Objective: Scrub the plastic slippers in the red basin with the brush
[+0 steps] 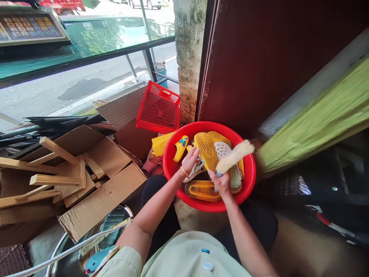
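My left hand [190, 161] grips the side of a yellow clog [207, 151], whose ringed sole faces up. In my right hand [221, 182] is a scrubbing brush [236, 156] with pale bristles and a greyish-blue handle, its head angled up to the right beside the clog. Both hands are over a red basin [250, 173]. Several shoes lie in the basin, among them a white clog with holes [222, 149], a shoe with an orange zigzag sole [203, 190] and a yellow shoe with a blue-green pattern [181, 148]. My hands and the clog hide part of them.
A red plastic crate [158, 109] stands beyond the basin. On the left are a cardboard box [105, 196] with wooden stools [63, 169], and a metal basin [57, 250] holding blue footwear. A dark red panel [273, 57] and green cloth [323, 119] are on the right.
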A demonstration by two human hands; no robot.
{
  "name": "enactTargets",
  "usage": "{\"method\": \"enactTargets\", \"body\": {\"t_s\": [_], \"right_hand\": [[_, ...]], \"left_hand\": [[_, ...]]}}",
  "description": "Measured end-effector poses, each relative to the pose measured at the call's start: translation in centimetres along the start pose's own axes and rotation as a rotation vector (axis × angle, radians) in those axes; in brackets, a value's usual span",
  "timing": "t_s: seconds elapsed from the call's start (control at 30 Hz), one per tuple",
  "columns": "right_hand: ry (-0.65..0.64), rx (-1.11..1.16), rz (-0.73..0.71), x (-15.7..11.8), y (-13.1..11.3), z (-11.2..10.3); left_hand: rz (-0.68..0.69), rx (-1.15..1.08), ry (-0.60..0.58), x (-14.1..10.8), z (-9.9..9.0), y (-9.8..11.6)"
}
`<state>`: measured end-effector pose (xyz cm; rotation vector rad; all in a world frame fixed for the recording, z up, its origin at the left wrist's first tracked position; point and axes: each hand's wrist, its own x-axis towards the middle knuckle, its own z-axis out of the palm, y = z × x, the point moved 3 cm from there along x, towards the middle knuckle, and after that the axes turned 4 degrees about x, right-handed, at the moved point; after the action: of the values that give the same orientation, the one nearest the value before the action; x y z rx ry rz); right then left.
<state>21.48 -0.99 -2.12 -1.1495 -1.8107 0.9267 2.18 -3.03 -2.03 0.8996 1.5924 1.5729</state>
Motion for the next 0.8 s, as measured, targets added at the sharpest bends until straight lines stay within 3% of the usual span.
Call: {"method": "enactTargets", "body": {"t_s": [0.1, 0.17, 0.3, 0.37, 0.47, 0.57, 0.67, 0.8], "right_hand": [[-0.153, -0.076, -0.134, -1.0, 0.0, 0.7], [-0.240, -0.146, -0.176, -1.4, 0.2, 0.8], [-0.240, -0.362, -0.234, -1.9, -0.2, 0.4], [-0.347, -0.493, -0.234, -1.7, -1.0, 0.8], [-0.463, -0.684, -0.178, 0.0, -2.6, 1.7], [-0.404, -0.789, -0.122, 2.9, -4.2, 2.2], [-0.385, -0.822, -0.121, 3.8, -5.1, 2.9], [-0.538, -0.807, -0.173, -0.7, -4.0, 3.9]], "left_hand": [[-0.049, -0.288, -0.167, -0.5, 1.3, 0.9], [-0.091, -0.328, -0.170, -0.8, 1.2, 0.8], [-0.138, -0.283, -0.114, -1.5, -0.3, -0.4], [-0.149, -0.274, -0.106, -1.9, -1.2, -0.9], [-0.185, -0.278, -0.159, -2.3, -2.0, -1.3], [-0.198, -0.315, -0.180, -2.2, -2.4, -1.5], [-0.198, -0.330, -0.087, -1.5, -2.7, -1.9], [-0.219, -0.328, 0.173, -0.3, -3.7, -2.8]]}}
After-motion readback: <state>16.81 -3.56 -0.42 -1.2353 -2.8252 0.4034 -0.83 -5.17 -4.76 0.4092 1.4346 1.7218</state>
